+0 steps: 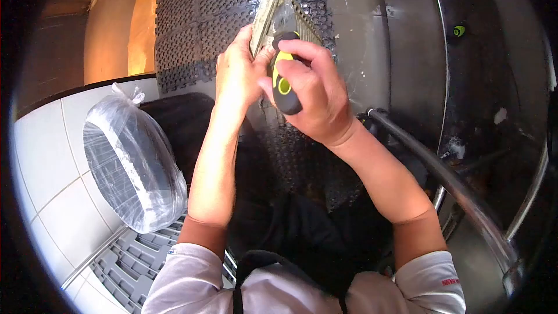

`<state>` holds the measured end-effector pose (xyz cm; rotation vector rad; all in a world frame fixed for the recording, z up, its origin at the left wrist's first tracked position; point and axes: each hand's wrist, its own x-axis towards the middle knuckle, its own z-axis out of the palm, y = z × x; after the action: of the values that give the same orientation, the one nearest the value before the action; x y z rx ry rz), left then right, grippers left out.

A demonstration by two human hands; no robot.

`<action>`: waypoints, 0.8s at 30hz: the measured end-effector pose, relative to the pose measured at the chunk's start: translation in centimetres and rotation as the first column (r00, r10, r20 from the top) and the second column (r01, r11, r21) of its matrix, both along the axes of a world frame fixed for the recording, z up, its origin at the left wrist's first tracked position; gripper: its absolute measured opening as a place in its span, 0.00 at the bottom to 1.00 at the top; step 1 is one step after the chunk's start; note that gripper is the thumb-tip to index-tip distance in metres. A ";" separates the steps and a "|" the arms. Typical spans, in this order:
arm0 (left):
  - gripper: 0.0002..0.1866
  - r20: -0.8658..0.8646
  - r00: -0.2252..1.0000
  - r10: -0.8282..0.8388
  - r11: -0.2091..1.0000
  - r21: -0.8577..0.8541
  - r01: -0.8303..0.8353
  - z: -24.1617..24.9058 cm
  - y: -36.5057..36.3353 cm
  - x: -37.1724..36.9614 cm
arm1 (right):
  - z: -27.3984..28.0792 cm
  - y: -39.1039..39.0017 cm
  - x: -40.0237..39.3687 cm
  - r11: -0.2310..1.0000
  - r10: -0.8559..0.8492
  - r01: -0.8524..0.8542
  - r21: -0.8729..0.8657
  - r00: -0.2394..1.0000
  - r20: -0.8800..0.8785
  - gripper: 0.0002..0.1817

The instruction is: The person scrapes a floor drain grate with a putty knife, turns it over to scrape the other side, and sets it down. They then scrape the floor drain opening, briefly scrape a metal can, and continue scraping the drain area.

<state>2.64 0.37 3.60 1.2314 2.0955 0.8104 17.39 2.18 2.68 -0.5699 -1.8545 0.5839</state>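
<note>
My right hand (317, 90) is wrapped round the thick black-and-yellow handle (283, 81) of a hand tool. The tool's working end lies over a pale, grimy slatted grille (268, 9), and its kind cannot be made out. My left hand (241, 67) grips the near left edge of that grille, thumb towards the tool. The grille is tilted, its far end pointing away from me above the floor mat. Both hands are close together in front of me.
Black perforated rubber mat (197, 17) covers the floor ahead. A metal rail (436, 168) runs along the right, beside dark metal panels (415, 52). On the left are a clear plastic-wrapped bundle (133, 163), a grey plastic crate (131, 264) and white wall tiles (49, 157).
</note>
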 end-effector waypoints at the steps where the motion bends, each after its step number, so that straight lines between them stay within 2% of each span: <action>1: 0.23 -0.027 1.000 0.008 1.000 -0.028 -0.008 0.1 0.1 0.1 | 0.2 0.1 0.1 1.000 -0.001 0.001 0.003 1.000 -0.013 0.20; 3: 0.22 -0.083 0.996 0.025 0.996 -0.087 -0.033 0.1 0.3 0.3 | 0.6 -0.1 0.3 1.000 0.004 -0.004 0.002 1.000 -0.030 0.20; 4: 0.22 -0.020 1.000 0.013 0.998 -0.067 -0.015 0.4 0.1 0.4 | 0.8 -0.3 0.4 1.000 0.008 -0.008 -0.002 0.999 -0.034 0.20; 8: 0.22 -0.069 0.998 -0.006 0.999 -0.038 0.004 -0.3 -0.1 0.2 | 0.7 -0.7 0.5 0.999 0.039 -0.038 0.022 0.998 -0.045 0.20; 9: 0.22 -0.050 0.999 -0.007 1.000 -0.020 0.006 -0.3 -0.2 0.3 | 0.2 0.0 0.2 0.999 -0.017 0.018 0.046 0.999 -0.027 0.21; 11: 0.22 -0.011 1.000 -0.006 1.000 0.030 0.006 -0.2 0.0 0.4 | 0.4 0.3 0.3 1.000 -0.018 0.019 0.014 0.998 -0.053 0.23; 14: 0.22 -0.057 0.998 -0.003 0.999 -0.039 0.001 0.3 0.3 0.6 | 1.6 -0.6 0.8 0.999 0.000 -0.003 -0.036 0.997 -0.082 0.24; 15: 0.22 -0.065 0.998 -0.004 0.997 -0.072 -0.001 0.3 0.1 0.6 | 1.2 -0.3 0.7 1.000 -0.013 0.013 -0.007 0.998 -0.061 0.26; 16: 0.23 -0.051 0.999 -0.015 1.000 -0.004 0.015 -0.4 -0.2 0.5 | 0.5 0.3 0.6 0.999 -0.032 0.033 0.021 0.999 -0.040 0.28; 17: 0.23 -0.064 0.998 -0.022 1.000 -0.005 0.021 -0.5 -0.3 0.5 | 0.2 0.6 0.7 0.997 -0.057 0.057 0.054 0.998 -0.018 0.30; 18: 0.23 -0.077 0.997 -0.030 1.000 0.004 0.030 -0.5 -0.2 0.4 | 0.7 0.8 0.9 0.999 -0.037 0.036 0.034 0.999 0.026 0.30; 21: 0.23 -0.070 0.998 0.004 1.000 0.008 -0.003 -0.4 0.1 0.4 | 1.6 -0.7 1.2 1.000 0.005 -0.006 -0.008 0.999 -0.045 0.30; 24: 0.24 -0.049 0.999 0.004 0.999 -0.036 -0.006 0.7 0.0 1.3 | 1.0 0.2 1.1 0.998 -0.059 0.059 0.004 0.998 0.031 0.28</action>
<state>3.95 0.32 4.29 1.2385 2.1438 0.7479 18.51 2.39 3.70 -0.6329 -1.8608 0.5358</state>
